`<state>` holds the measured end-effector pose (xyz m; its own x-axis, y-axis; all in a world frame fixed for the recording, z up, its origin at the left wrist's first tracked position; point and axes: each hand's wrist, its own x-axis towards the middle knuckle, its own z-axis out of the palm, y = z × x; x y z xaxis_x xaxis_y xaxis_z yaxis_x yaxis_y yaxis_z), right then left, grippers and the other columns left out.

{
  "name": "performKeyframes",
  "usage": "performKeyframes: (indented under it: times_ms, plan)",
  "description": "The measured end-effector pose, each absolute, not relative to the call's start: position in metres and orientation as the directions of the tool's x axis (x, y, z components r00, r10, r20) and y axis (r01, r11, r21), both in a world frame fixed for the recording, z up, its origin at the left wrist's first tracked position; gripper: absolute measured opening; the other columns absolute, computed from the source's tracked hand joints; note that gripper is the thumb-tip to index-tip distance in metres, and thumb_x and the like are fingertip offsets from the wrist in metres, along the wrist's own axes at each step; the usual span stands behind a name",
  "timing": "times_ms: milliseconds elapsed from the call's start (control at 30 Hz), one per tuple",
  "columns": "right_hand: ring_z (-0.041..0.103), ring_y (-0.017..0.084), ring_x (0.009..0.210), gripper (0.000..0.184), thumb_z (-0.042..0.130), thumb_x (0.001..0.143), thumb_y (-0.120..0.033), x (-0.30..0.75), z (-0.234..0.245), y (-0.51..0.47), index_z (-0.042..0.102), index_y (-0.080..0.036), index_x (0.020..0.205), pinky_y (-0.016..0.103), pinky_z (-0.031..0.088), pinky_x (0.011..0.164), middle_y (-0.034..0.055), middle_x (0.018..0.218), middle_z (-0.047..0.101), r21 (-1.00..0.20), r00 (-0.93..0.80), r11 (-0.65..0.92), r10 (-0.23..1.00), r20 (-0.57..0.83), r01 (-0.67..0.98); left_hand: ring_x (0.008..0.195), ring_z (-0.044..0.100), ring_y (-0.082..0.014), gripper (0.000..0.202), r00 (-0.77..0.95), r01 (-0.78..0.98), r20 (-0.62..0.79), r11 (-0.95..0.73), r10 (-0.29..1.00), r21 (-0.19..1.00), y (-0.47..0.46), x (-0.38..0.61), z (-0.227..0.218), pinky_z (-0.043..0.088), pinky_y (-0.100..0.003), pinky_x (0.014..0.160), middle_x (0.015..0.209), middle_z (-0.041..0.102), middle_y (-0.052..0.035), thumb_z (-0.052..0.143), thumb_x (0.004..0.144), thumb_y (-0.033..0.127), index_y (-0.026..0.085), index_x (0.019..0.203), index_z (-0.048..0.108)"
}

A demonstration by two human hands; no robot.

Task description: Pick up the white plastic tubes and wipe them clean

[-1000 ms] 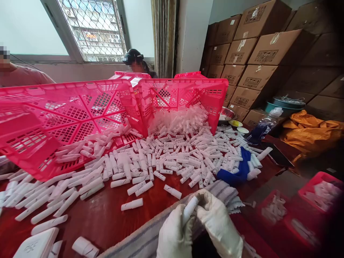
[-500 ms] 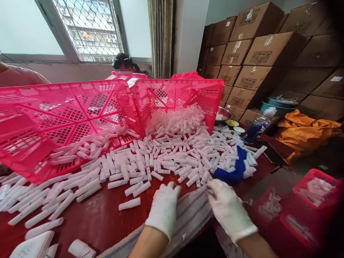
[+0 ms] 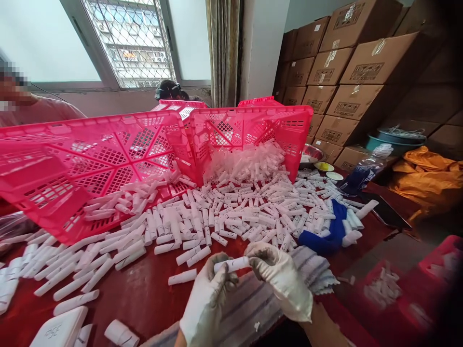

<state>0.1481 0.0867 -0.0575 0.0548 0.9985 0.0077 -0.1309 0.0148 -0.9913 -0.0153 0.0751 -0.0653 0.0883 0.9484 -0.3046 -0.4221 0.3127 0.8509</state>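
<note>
Both my hands wear white gloves with dirty fingertips. My left hand [image 3: 206, 303] and my right hand [image 3: 280, 277] pinch the two ends of one short white tube [image 3: 231, 264], held level above a striped grey cloth [image 3: 249, 303] at the near table edge. Behind them the dark red table [image 3: 144, 294] is strewn with several loose white tubes [image 3: 246, 212]. A blue glove [image 3: 325, 236] lies among the tubes to the right of my right hand.
Two pink plastic crates lie tipped on their sides, one at left [image 3: 90, 164] and one at centre [image 3: 253, 130], tubes spilling from them. Stacked cardboard boxes [image 3: 354, 72] fill the right. Small red baskets [image 3: 444, 255] sit low right. Two other people sit beyond the crates.
A second ago both hands held a tube upright; half a second ago they reached flat onto the cloth and pile; now they hold a tube level between them.
</note>
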Motion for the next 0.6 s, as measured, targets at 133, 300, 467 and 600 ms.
performKeyframes:
  times_ms: [133,300,467,600]
  plan:
    - [0.054,0.015,0.07,0.017,0.068,0.075,-0.034,0.141,-0.04,0.087,0.062,-0.018,0.072,0.026,0.044,0.067,-0.0008,0.072,0.059,-0.999,-0.142,0.004,0.99,-0.001,0.036,0.075,0.062,-0.0171,0.036,0.055,-0.019,-0.233,0.235,0.971,0.972,0.061,-0.008,-0.06,0.047,-0.028,0.072,0.086,0.067,-0.0057,0.064,0.077,0.041,0.017,0.103,0.056]
    - [0.057,0.019,0.084,0.03,0.05,0.086,-0.049,0.131,-0.034,0.08,0.06,-0.021,0.095,0.032,0.045,0.079,0.003,0.089,0.061,-0.994,-0.113,0.018,0.993,0.03,-0.11,0.083,0.062,-0.0192,0.027,0.001,0.161,-0.16,0.157,0.987,0.974,0.051,0.0,-0.06,0.045,-0.029,0.078,0.09,0.068,-0.0048,0.058,0.08,0.039,0.019,0.096,0.06]
    - [0.055,0.017,0.072,0.029,0.059,0.08,-0.051,0.135,-0.046,0.07,0.058,-0.022,0.082,0.029,0.046,0.069,0.0005,0.076,0.058,-0.992,0.135,-0.048,0.989,-0.063,-0.116,0.048,0.047,-0.0104,0.041,0.008,-0.015,-0.335,0.335,0.942,0.942,0.053,-0.003,-0.074,0.037,-0.021,0.048,0.057,0.053,0.005,0.055,0.078,0.055,0.017,0.091,0.059]
    - [0.054,0.016,0.068,0.033,0.071,0.068,-0.049,0.138,-0.053,0.072,0.061,-0.019,0.078,0.028,0.046,0.067,-0.0004,0.072,0.059,-0.996,0.116,-0.062,0.991,-0.069,-0.064,0.042,0.037,-0.0059,0.044,0.093,-0.184,-0.395,0.406,0.914,0.895,0.051,-0.002,-0.066,0.029,-0.019,0.043,0.054,0.046,0.0082,0.062,0.072,0.059,0.018,0.087,0.056]
